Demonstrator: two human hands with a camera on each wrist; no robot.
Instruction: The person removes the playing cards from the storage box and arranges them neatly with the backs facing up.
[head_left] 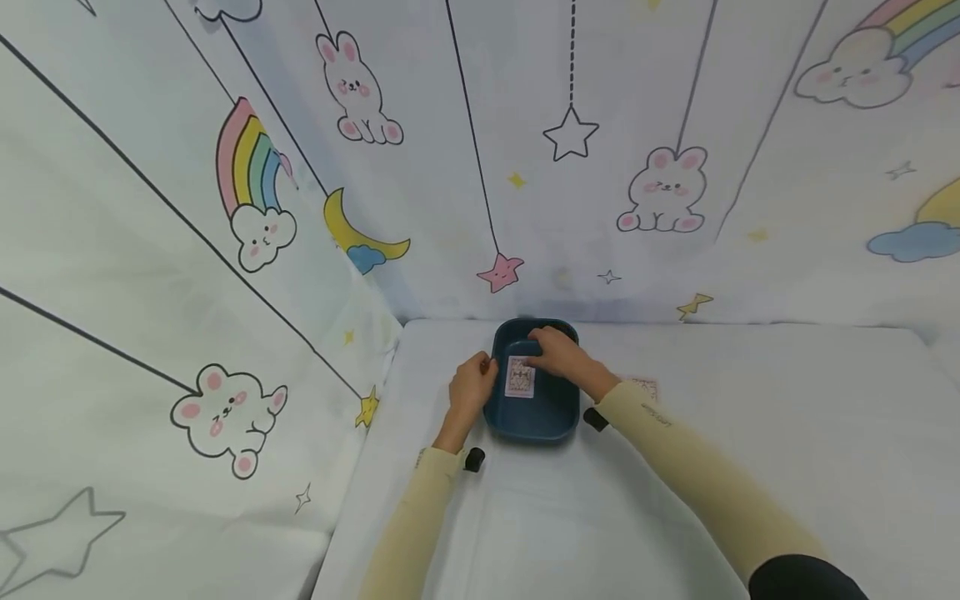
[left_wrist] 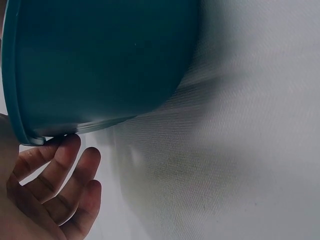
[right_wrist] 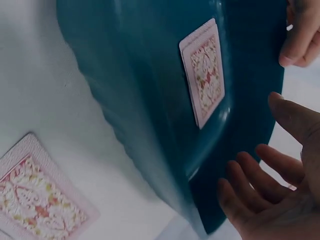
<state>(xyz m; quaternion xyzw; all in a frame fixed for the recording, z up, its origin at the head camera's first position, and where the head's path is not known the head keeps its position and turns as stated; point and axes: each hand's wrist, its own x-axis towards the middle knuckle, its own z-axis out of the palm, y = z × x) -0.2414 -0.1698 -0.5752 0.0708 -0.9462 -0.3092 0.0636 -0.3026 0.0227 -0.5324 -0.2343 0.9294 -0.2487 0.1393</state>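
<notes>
A dark teal plastic basin (head_left: pixel 534 429) stands on the white-covered table. My left hand (head_left: pixel 472 387) grips its left rim; in the left wrist view the fingers (left_wrist: pixel 67 155) curl beneath the rim on the outside. Inside the basin lies a small stack of playing cards (right_wrist: pixel 207 75), pink patterned backs up. Over the far part of the basin is my right hand (head_left: pixel 562 354), its fingers spread and loosely bent in the right wrist view, holding nothing. To the right of the basin, partly hidden by the right forearm, more patterned cards (head_left: pixel 645 387) rest on the table.
The white tabletop (head_left: pixel 765 417) stretches away to the right. Behind it and along the left hang white cloth walls with cartoon rabbits (head_left: pixel 662 192), stars and rainbows. The basin stands close to the back wall. A dark wrist device (head_left: pixel 475 459) shows at each wrist.
</notes>
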